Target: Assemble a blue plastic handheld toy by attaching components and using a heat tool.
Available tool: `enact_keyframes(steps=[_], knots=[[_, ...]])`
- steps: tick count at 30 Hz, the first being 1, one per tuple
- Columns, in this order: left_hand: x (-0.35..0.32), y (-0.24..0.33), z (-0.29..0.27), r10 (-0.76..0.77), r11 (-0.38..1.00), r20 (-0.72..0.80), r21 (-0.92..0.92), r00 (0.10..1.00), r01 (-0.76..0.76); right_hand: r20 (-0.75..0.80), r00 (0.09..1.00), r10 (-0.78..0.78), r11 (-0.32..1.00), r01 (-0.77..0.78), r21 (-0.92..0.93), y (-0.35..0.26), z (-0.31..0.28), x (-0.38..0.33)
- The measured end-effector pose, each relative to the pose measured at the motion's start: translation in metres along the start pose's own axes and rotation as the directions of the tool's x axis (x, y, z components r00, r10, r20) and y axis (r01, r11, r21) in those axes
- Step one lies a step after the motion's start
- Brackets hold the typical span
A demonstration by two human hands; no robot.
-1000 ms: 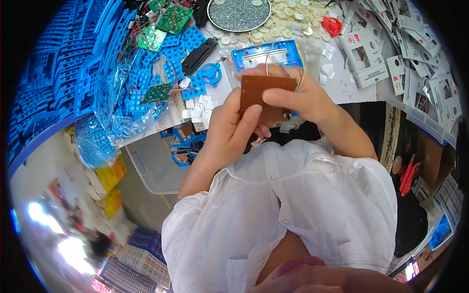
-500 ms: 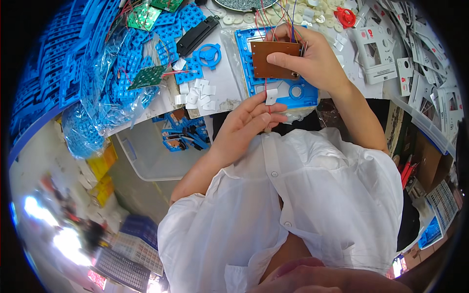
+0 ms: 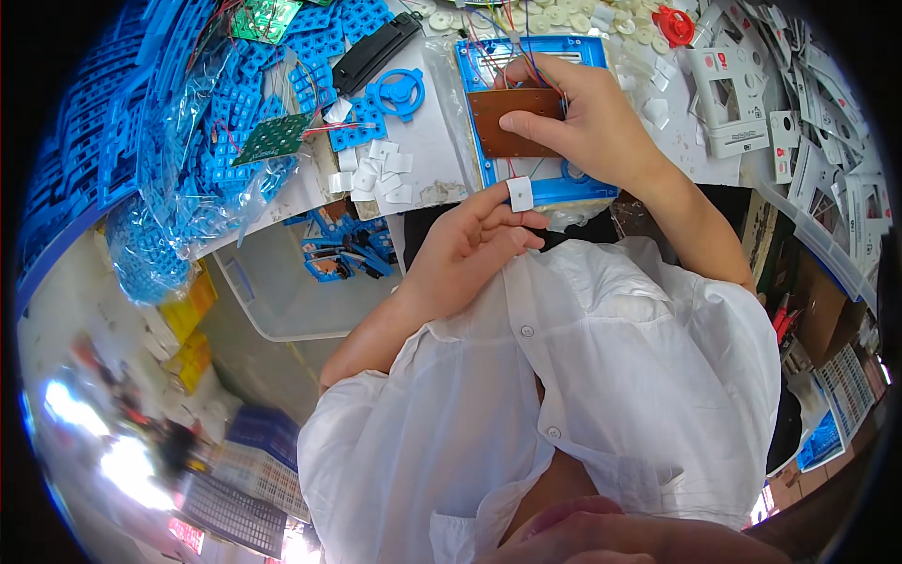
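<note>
My right hand (image 3: 594, 127) grips a brown circuit board (image 3: 517, 141), thumb on its face and the other fingers behind it. Thin coloured wires (image 3: 526, 56) run from the board's upper side. Beneath it lies a blue plastic casing (image 3: 597, 188) with a round ring partly hidden by my hand. At the tip of my left index finger is a small square white tab (image 3: 520, 194) with a dark dot. My left hand (image 3: 470, 240) stays below the board, its fingers loosely stretched; a red wire reaches down toward the tab.
More white tabs (image 3: 381, 169) lie in a pile left of the casing. Nearby are a blue ring part (image 3: 398, 92), a black bar (image 3: 376, 52) and a green circuit board (image 3: 272, 139). Blue parts crowd the left; white panels (image 3: 728, 103) crowd the right. A clear bin (image 3: 301, 315) stands below the table edge.
The brown board has moved slightly left and down over the casing with my right hand. The white tab now faces up more squarely on my left fingertip.
</note>
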State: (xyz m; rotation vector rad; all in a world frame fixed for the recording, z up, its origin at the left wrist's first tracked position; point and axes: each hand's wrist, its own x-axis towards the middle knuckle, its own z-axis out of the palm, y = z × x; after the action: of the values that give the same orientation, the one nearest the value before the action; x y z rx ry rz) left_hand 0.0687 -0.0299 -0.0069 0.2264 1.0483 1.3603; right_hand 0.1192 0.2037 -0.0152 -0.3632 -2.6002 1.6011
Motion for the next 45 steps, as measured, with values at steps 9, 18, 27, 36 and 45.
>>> enact_keyframes(steps=[9, 18, 27, 36, 45], knots=[[-0.014, 0.027, 0.009, 0.035, 0.819, -0.139, 0.571, 0.99, 0.051, -0.026, 0.98, -0.196, 0.873, 0.163, -0.46, -0.006, -0.001, 0.002], [0.02, 0.037, -0.013, 0.603, -0.115, 0.314, 0.944, 0.733, -0.31, 0.049, 0.973, -0.228, 0.738, 0.205, -0.643, -0.009, -0.006, 0.01], [0.03, 0.034, -0.017, 0.41, -0.436, 0.382, 0.88, 0.828, -0.19, -0.127, 0.922, -0.366, 0.77, 0.223, -0.598, -0.017, -0.032, 0.006], [0.036, 0.033, -0.014, 0.403, -0.41, 0.37, 0.891, 0.837, -0.196, 0.139, 0.932, -0.335, 0.644, 0.334, -0.688, -0.008, -0.011, -0.05], [0.042, 0.051, -0.017, 0.4, -0.345, 0.424, 0.891, 0.813, -0.295, 0.203, 0.93, -0.308, 0.686, 0.365, -0.63, -0.011, -0.024, -0.045]])
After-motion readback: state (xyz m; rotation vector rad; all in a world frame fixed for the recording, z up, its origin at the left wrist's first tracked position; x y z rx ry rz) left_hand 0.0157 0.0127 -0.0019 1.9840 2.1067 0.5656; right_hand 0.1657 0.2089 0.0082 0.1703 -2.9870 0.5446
